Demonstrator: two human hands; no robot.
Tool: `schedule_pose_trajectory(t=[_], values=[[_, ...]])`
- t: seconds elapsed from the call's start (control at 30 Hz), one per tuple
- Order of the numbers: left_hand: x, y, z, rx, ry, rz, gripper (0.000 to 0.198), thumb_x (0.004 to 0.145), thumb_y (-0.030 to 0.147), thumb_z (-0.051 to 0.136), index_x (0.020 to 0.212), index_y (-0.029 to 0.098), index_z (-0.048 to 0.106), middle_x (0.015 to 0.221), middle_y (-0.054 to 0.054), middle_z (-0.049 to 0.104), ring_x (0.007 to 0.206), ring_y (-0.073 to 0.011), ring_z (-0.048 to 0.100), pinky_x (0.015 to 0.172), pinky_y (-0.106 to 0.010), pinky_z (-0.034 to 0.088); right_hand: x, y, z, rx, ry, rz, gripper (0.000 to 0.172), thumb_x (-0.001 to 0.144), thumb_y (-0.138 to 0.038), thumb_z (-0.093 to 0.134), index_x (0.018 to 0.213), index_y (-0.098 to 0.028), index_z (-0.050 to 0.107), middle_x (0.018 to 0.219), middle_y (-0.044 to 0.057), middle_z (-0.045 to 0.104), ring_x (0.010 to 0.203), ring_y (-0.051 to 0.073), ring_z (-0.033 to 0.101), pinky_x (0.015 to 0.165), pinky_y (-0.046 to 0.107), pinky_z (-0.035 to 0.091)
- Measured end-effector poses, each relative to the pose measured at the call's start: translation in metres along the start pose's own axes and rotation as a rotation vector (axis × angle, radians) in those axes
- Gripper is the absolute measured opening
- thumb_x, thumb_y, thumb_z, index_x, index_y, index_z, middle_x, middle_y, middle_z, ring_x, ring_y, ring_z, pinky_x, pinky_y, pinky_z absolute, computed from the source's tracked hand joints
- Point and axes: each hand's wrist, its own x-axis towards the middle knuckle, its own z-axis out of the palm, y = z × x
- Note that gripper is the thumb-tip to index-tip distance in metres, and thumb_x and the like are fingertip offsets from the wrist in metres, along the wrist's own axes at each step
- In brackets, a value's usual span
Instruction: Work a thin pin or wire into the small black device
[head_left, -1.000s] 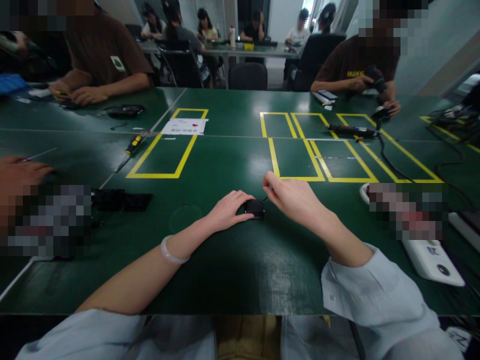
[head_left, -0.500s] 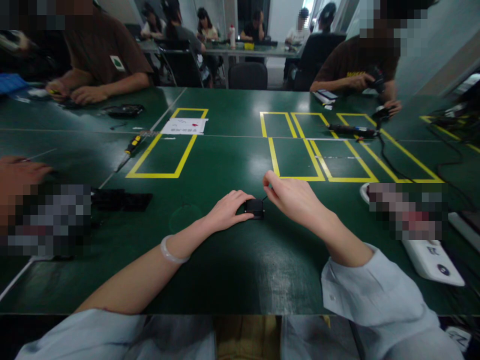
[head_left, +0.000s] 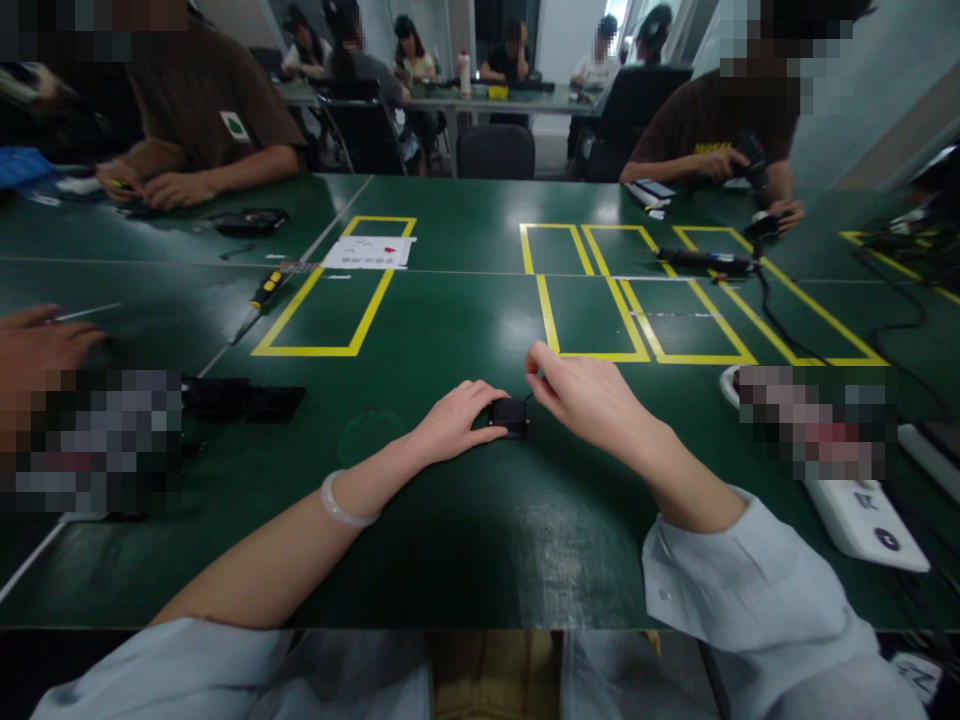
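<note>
In the head view a small black block-like part (head_left: 509,413) lies on the green table (head_left: 450,530). My left hand (head_left: 466,422) is closed on its left side, the thumb along the near edge and the fingers along the far edge. Just right of the part, my right hand (head_left: 592,395) is closed in a pinch, with the wrist raised off the table. A thin dark piece (head_left: 529,396) runs from its fingertips to the part's upper right corner. Whether that piece is a tool or a wire I cannot make out.
Yellow tape rectangles (head_left: 315,352) mark the table beyond my hands. A yellow-black screwdriver (head_left: 265,290) lies left of centre, near a white paper label (head_left: 371,252). A white device (head_left: 862,510) stands at right. A co-worker's hand (head_left: 45,340) shows at far left.
My hands and the black part hold the same place. At far left, a thin light-coloured rod now shows more clearly at the co-worker's hand.
</note>
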Motion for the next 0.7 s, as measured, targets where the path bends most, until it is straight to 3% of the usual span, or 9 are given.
schedule_pose_trajectory(t=[0.7], values=[[0.0003, 0.0019, -0.0011, -0.007, -0.005, -0.003, 0.041, 0.092, 0.05, 0.052, 0.122, 0.022, 0.052, 0.112, -0.008, 0.057, 0.101, -0.0233, 0.052, 0.089, -0.037, 0.044, 0.001, -0.0012, 0.0011, 0.02, 0.0, -0.001, 0.026, 0.097, -0.031, 0.031, 0.107, -0.019, 0.052, 0.082, 0.004, 0.07, 0.068, 0.016, 0.061, 0.055, 0.025, 0.025]])
